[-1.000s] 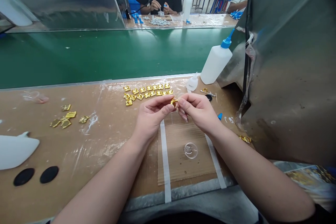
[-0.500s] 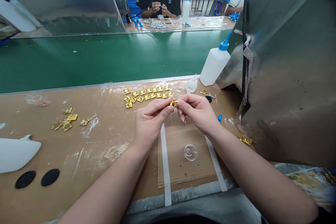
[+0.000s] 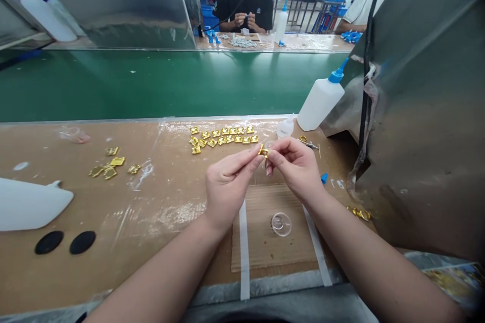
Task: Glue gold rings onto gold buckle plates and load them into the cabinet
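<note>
Gold-coloured and shiny, a small piece (image 3: pixel 262 151) is pinched by the person's left hand (image 3: pixel 228 179) and right hand (image 3: pixel 299 167), thumbs and fingers closed narrowly on it, just beyond the far edge of a brown cardboard rectangle (image 3: pixel 257 245). Leftward, a wide stretch of plastic-covered brown desk (image 3: pixel 170 181) separates the left hand from a loose cluster of gold pieces (image 3: pixel 117 161). Rightward is tighter: a grey metal panel (image 3: pixel 420 126) rises along the desk's right edge. Towards the far edge lie rough rows of square gold pieces (image 3: pixel 238 139); a small translucent bottle (image 3: pixel 285 128) and a large white bottle with a blue nozzle (image 3: pixel 320 104) stand near the far right corner. On the cardboard sits a clear round cup (image 3: pixel 281 224). Two black oval discs (image 3: pixel 82 243) lie towards the near left corner. Past the far edge runs a smooth green surface (image 3: pixel 151 83); across it sits a co-worker in a black shirt (image 3: pixel 244 5).
</note>
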The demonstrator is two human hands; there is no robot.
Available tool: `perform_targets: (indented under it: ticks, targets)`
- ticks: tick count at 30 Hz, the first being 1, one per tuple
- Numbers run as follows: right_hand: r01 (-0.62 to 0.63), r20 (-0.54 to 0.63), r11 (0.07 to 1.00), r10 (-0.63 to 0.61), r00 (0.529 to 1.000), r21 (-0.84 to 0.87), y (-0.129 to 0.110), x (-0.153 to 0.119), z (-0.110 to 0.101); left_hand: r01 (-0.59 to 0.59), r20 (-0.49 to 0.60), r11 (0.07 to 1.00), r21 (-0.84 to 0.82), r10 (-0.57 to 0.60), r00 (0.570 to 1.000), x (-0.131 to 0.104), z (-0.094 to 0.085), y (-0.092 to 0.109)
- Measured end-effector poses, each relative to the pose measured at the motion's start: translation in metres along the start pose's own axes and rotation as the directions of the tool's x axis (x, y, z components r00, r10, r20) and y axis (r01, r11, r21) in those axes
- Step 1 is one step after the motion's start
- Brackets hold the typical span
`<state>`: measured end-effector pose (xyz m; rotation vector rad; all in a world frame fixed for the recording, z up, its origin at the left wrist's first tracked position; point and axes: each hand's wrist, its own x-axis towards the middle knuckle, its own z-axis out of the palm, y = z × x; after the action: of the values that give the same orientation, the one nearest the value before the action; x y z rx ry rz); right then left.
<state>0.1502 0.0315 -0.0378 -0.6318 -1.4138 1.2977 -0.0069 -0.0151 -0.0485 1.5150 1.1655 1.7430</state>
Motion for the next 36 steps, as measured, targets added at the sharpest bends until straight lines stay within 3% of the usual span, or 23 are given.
perform_targets:
  ticks: [13, 25, 29, 33, 36]
  targets:
    - [0.053, -0.002, 0.994, -0.053, 0.999, -0.096, 0.005, -0.006, 0.002, 0.061, -0.049, 0.997, -0.055, -0.064, 0.997, -0.002, 0.005, 0.008]
    - [0.142, 0.040, 0.976, -0.137, 0.990, -0.164, 0.006, -0.006, 0.003, 0.047, -0.005, 0.999, -0.013, -0.047, 0.999, 0.000, 0.000, 0.005]
    - [0.119, 0.041, 0.978, -0.113, 0.993, -0.173, 0.007, -0.007, 0.003, 0.062, 0.006, 0.998, -0.022, -0.062, 0.998, 0.002, -0.002, 0.008]
    - [0.076, 0.042, 0.982, -0.069, 0.997, -0.174, 0.008, -0.009, 0.003, 0.141, 0.020, 0.981, -0.132, -0.139, 0.990, 0.005, -0.003, 0.010]
    - [0.119, 0.022, 0.971, -0.117, 0.993, -0.209, 0.006, -0.011, 0.004, 0.230, 0.068, 0.928, -0.292, -0.220, 0.973, 0.009, -0.002, 0.007]
